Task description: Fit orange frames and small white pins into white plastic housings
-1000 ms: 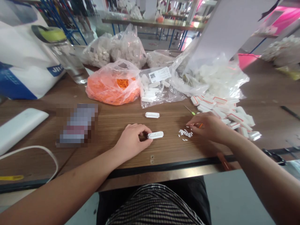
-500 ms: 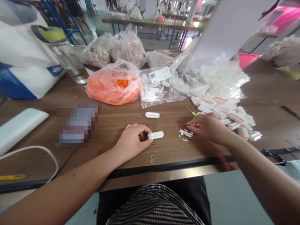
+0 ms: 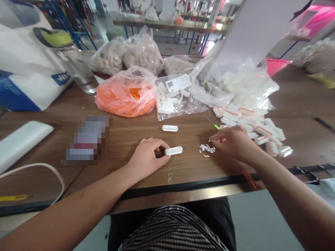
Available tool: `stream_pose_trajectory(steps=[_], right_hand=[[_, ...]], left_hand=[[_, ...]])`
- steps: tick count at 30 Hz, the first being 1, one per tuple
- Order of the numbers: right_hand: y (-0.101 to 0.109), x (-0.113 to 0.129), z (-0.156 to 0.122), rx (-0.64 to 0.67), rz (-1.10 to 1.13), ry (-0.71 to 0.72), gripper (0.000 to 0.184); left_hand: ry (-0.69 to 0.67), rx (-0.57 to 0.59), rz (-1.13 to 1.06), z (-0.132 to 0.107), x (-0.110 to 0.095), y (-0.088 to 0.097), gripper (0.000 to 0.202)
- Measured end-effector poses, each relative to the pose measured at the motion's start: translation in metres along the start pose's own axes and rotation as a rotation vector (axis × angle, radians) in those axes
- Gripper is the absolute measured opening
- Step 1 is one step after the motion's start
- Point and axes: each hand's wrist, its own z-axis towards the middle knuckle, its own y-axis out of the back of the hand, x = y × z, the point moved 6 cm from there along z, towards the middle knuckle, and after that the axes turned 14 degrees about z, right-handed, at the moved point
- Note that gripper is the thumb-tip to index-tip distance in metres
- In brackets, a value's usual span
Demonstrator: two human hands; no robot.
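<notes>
Between thumb and fingers, my left hand (image 3: pixel 151 155) grips one end of a white plastic connector housing (image 3: pixel 173 150) on the table. A second white housing (image 3: pixel 170 128) lies just behind it, apart from the hand. My right hand (image 3: pixel 232 141) is closed in a pinch, and a small white peg (image 3: pixel 209 141) shows at its fingertips. Loose white pegs (image 3: pixel 207 149) lie in a little heap beside those fingers. A thin tool with a green handle (image 3: pixel 216 127) lies behind the right hand. Something orange shows under the fingers, mostly hidden.
White housings with orange edging (image 3: pixel 261 130) are piled at the right. Behind stand a bag of orange parts (image 3: pixel 125 99), a labelled clear bag (image 3: pixel 192 104) and larger bags. A phone-like blurred object (image 3: pixel 86 139), a bottle (image 3: pixel 78 69) and a white cable (image 3: pixel 56 167) are leftward.
The right hand's fingertips have shifted very slightly by the peg heap, and the white peg shows more clearly at them. My left hand and the housing stay in place.
</notes>
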Motion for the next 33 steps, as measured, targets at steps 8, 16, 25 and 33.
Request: stream_pose_trajectory(steps=[8,16,25,33], right_hand=[[-0.004,-0.009,0.0,-0.035,0.109,-0.066,0.023],[-0.009,-0.012,-0.003,-0.102,0.356,-0.306,0.016],[-0.02,0.08,0.009,0.025,0.612,0.108,0.014],[-0.031,0.086,0.018,0.04,0.559,0.132,0.014]], left_hand=[[-0.005,-0.007,-0.004,0.0,0.0,0.001,0.008],[-0.008,-0.011,-0.009,0.0,-0.001,0.001,0.008],[0.038,0.005,-0.033,-0.001,0.001,-0.003,0.009],[0.005,-0.028,-0.033,-0.001,0.002,-0.004,0.01]])
